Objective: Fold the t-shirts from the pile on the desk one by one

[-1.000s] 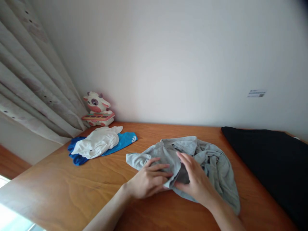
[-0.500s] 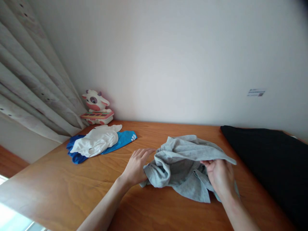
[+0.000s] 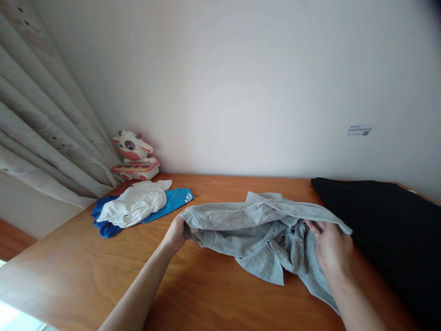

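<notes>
Because it looks floppy, grey clothing [image 3: 234,218]: held both sides
Left hand [image 3: 176,234], right hand [image 3: 333,253]: apart, gripping it

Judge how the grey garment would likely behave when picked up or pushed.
The grey garment would probably flop: its lower part drapes in loose folds between the left hand and right hand. It looks light for its size, as its edges seem thin. Pushed, it might bunch, being so creased.
</notes>
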The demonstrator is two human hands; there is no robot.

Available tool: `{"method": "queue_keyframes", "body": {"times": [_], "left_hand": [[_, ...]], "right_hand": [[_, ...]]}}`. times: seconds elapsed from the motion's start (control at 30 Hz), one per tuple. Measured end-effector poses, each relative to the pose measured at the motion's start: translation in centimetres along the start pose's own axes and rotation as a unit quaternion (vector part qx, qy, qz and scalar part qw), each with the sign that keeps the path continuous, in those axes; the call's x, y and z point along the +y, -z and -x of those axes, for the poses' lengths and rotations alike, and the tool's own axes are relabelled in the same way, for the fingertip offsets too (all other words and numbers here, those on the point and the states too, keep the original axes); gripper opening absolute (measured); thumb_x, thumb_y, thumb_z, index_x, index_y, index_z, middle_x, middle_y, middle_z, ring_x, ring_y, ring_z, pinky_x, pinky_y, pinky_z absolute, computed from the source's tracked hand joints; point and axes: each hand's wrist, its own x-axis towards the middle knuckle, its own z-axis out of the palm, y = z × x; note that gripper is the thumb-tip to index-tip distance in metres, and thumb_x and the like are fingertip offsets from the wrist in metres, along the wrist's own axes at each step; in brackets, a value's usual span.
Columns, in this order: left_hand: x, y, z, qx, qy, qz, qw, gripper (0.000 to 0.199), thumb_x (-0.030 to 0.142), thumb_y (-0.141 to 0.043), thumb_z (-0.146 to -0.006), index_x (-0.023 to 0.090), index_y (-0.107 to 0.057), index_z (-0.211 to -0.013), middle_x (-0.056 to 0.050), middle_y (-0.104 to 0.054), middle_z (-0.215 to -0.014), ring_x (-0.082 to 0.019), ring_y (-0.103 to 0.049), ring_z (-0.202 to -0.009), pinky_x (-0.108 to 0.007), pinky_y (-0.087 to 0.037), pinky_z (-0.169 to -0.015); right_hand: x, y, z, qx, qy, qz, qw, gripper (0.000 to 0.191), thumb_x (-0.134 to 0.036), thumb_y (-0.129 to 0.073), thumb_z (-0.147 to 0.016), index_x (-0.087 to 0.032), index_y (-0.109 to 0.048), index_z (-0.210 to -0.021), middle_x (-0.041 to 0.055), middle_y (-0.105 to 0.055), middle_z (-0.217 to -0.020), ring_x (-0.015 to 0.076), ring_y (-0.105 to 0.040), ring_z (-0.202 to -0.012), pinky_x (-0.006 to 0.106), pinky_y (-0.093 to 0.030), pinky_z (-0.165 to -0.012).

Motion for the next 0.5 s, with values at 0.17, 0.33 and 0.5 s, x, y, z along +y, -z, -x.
{"method": "queue_keyframes", "body": {"times": [0.17, 0.33, 0.5], "left_hand": [[-0.8, 0.7, 0.4, -0.118, 0.002, -0.074, 0.99, 0.033, 0.042, -0.067, -0.075, 0.016, -0.07, -0.096, -0.005, -0.073, -0.084, -0.024, -0.069, -0.08, -0.03, -0.054, -0.068], [-1.2, -0.3, 2.6, -0.254, -0.126, -0.217, 0.934, 0.04, 0.044, -0.067, -0.085, 0.018, -0.066, -0.116, -0.006, -0.071, -0.101, -0.023, -0.065, -0.091, -0.03, -0.052, -0.078], [-1.4, -2.0, 4.5, -0.361, -0.295, -0.368, 0.805, 0.047, 0.036, -0.069, -0.091, 0.022, -0.059, -0.134, -0.013, -0.068, -0.124, -0.027, -0.064, -0.11, -0.041, -0.051, -0.098]], "right_hand": [[-0.8, 0.4, 1.6, -0.047, 0.412, 0.314, 0.854, 0.065, -0.015, -0.064, -0.078, -0.017, -0.048, -0.141, 0.02, -0.052, -0.14, 0.0386, -0.048, -0.133, 0.06, -0.036, -0.112], [-2.2, -1.9, 6.2, -0.317, 0.54, 0.33, 0.706, 0.053, -0.021, -0.064, -0.087, -0.023, -0.053, -0.139, 0.014, -0.059, -0.141, 0.0321, -0.058, -0.126, 0.051, -0.04, -0.107], [-0.9, -3.3, 8.9, -0.422, 0.494, 0.332, 0.684, 0.044, -0.01, -0.057, -0.083, -0.023, -0.063, -0.125, 0.0087, -0.072, -0.121, 0.0272, -0.068, -0.107, 0.044, -0.05, -0.092]]}}
